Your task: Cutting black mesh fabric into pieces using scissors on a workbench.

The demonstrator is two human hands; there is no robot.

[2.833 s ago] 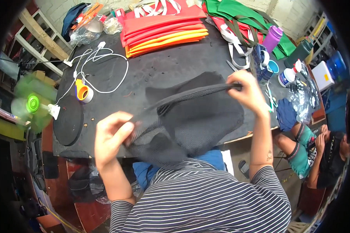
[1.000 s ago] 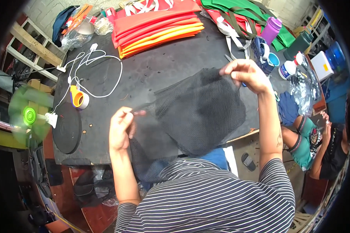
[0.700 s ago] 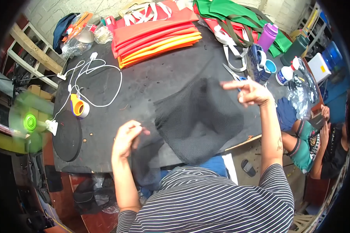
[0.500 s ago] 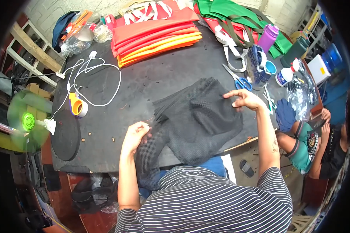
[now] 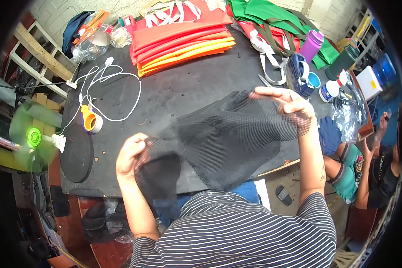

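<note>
A sheet of black mesh fabric [image 5: 223, 143] spreads between my two hands over the near part of the dark table, its lower edge hanging in front of my body. My left hand [image 5: 133, 154] pinches its left corner between thumb and fingers, and a loose flap hangs below. At the right end, my right hand [image 5: 290, 100] holds the mesh up, fingers stretched leftward and thumb against the cloth. Mesh covers part of that palm and wrist. Behind the right fingertips, a scissors blade [image 5: 264, 81] shows; the handles are hidden.
Folded red and orange bags [image 5: 181, 40] are stacked at the back. A white cable [image 5: 140, 96], tape roll [image 5: 92, 122] and round black coil [image 5: 77, 156] lie left, by a spinning green fan [image 5: 33, 136]. Bottles, including a purple one [image 5: 311, 44], stand right; another person [image 5: 373, 174] sits beyond.
My hands have moved farther apart, left hand leftward and up, right hand rightward and up. The mesh is lifted and stretched wider. The seated person has raised one hand.
</note>
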